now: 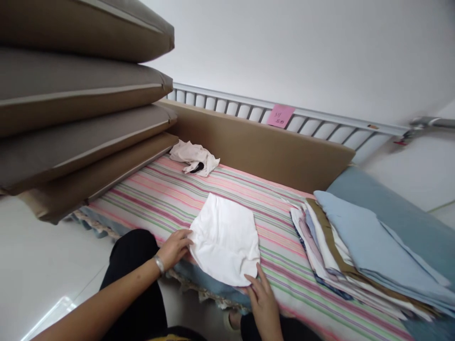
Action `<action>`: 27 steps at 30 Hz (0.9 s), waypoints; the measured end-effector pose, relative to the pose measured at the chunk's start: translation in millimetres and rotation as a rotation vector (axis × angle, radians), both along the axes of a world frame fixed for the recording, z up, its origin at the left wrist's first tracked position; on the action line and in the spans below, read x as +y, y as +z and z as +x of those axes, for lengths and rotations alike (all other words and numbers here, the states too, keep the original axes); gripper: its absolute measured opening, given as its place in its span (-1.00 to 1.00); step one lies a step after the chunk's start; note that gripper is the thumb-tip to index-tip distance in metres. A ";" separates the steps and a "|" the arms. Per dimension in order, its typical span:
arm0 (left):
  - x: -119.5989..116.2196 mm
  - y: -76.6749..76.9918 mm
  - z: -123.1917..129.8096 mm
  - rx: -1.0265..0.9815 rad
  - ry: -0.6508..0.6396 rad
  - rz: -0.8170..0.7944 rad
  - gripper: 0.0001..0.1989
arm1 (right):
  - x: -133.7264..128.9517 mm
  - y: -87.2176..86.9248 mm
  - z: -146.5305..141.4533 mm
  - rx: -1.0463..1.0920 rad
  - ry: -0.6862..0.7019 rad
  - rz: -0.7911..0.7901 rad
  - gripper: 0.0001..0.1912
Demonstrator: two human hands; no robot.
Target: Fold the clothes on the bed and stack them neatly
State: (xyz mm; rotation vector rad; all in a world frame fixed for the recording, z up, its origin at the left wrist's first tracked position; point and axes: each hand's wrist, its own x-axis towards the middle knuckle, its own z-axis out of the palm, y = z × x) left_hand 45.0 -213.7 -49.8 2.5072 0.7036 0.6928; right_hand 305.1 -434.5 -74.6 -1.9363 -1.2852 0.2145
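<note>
A folded white cloth (225,237) lies on the striped bed cover (159,189) near the front edge. My left hand (174,248), with a silver bracelet at the wrist, touches the cloth's left edge, its fingertips on the fabric and partly hidden at the rim. At the lower right corner my right hand (261,296) has thumb and fingers apart, the tips against the cloth's edge. Folded clothes (334,241) are stacked to the right, with a light blue piece (377,237) on top.
Thick brown-grey cushions (81,90) are piled high at the left. A crumpled pale cloth (195,156) lies farther back. A brown board (256,142) stands against the radiator (241,110), below a pink note (280,115).
</note>
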 end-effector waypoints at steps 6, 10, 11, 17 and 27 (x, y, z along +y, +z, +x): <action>-17.8 21.1 8.5 -0.336 0.125 -0.259 -0.86 | 8.7 35.5 -12.0 0.081 -0.054 0.095 -0.75; -31.7 5.4 11.2 -0.409 0.214 -0.435 -0.89 | 12.4 30.4 -16.9 0.023 0.007 0.032 -0.74; -32.9 0.0 10.7 -0.394 0.227 -0.456 -0.88 | 10.9 23.8 -15.4 0.030 0.014 -0.003 -0.74; -5.4 11.8 14.4 -0.195 0.419 -0.370 -0.79 | -10.0 3.9 13.1 0.228 -0.210 0.031 -0.65; 45.6 39.3 77.6 0.229 0.463 -0.387 -0.84 | 42.7 34.7 43.2 0.289 -0.443 -0.092 -0.46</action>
